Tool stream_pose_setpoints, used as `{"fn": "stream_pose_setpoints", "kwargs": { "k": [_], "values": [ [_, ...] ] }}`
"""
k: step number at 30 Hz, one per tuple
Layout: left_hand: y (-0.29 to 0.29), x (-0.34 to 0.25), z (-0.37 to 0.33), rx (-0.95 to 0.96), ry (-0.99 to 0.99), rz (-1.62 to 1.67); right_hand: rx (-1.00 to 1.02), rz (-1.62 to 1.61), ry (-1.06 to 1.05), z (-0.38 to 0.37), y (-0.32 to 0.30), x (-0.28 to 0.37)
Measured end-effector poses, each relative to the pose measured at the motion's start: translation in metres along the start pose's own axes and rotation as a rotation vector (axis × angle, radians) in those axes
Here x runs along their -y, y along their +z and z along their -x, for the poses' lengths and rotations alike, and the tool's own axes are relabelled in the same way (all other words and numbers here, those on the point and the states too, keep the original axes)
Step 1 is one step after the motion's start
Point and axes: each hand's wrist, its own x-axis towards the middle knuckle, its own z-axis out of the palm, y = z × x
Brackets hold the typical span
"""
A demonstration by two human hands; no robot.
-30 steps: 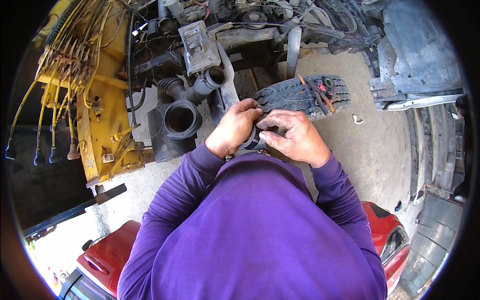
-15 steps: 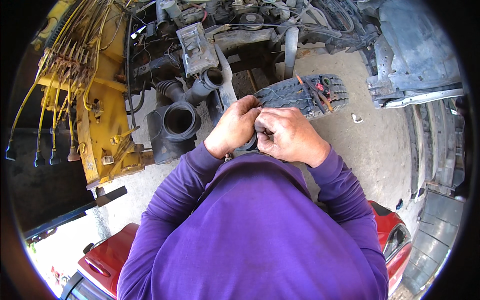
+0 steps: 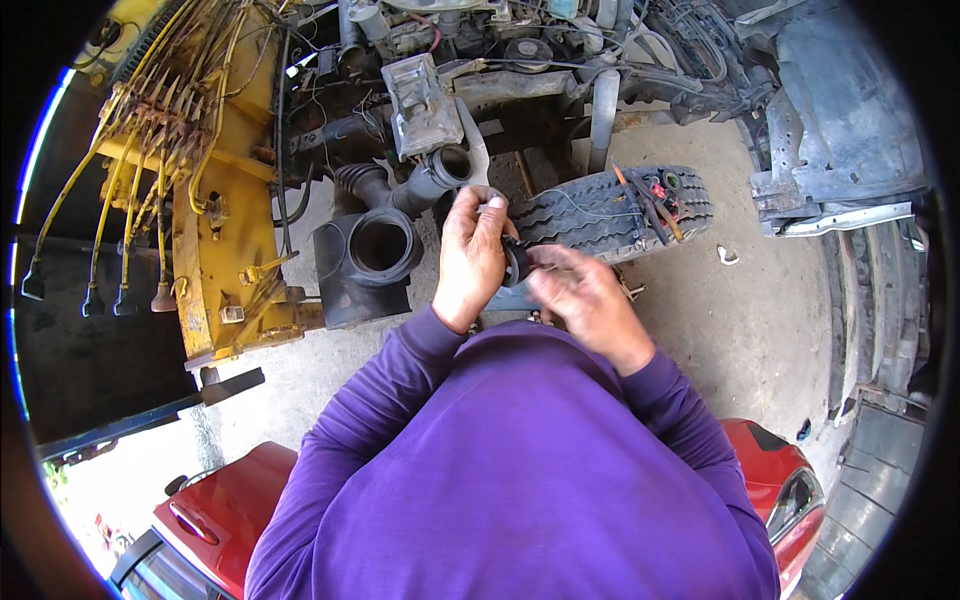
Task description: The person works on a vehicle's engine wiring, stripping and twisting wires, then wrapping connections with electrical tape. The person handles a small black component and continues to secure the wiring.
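My left hand (image 3: 472,255) is closed, thumb up, around a small black ring-shaped part (image 3: 515,262) held in front of my chest. Its exact kind is not clear, since the fingers cover much of it. Just right of the part is my right hand (image 3: 592,300), smeared by motion, its fingers pointing toward the ring. Whether they touch it or hold anything cannot be made out. Beyond my hands lies a worn black tyre (image 3: 575,215) with several tools (image 3: 652,205) on top, some with orange or red handles.
To the left stand a black air-intake housing (image 3: 383,246) with open round mouths and a rusty yellow frame (image 3: 215,240) with hanging hoses. An exposed engine bay (image 3: 520,50) spans the far side. A grey body panel (image 3: 840,110) is at right, red cars (image 3: 770,490) behind me.
My hands were pressed together at the fingers; now they are apart, the right drawn back and lower, and the black ring shows between them. The view has shifted slightly.
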Motion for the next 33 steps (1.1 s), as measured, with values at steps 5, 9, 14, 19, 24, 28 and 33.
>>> {"fn": "stream_pose_setpoints", "kwargs": {
  "k": [5, 9, 14, 19, 24, 28, 33],
  "values": [
    [0.009, 0.014, -0.003, -0.06, 0.171, 0.087, -0.064, 0.188, -0.188, -0.016, 0.0, -0.019],
    [-0.01, -0.006, -0.007, 0.04, 0.019, 0.039, -0.111, 0.008, -0.092, -0.01, -0.016, -0.005],
    [-0.014, -0.017, 0.01, 0.167, -0.092, 0.064, -0.127, 0.216, -0.184, -0.007, -0.031, -0.003],
    [-0.016, -0.021, 0.011, 0.24, 0.076, -0.129, -0.103, 0.324, -0.209, -0.01, -0.033, 0.0],
    [-0.006, -0.018, 0.013, 0.24, 0.117, -0.247, -0.096, 0.391, -0.286, -0.013, -0.03, -0.007],
    [0.001, -0.006, 0.014, 0.17, 0.206, -0.295, -0.062, 0.461, -0.316, -0.014, -0.022, 0.001],
    [0.004, -0.014, 0.012, 0.146, 0.226, -0.429, -0.1, 0.458, -0.332, -0.013, -0.025, -0.008]
  ]
}}
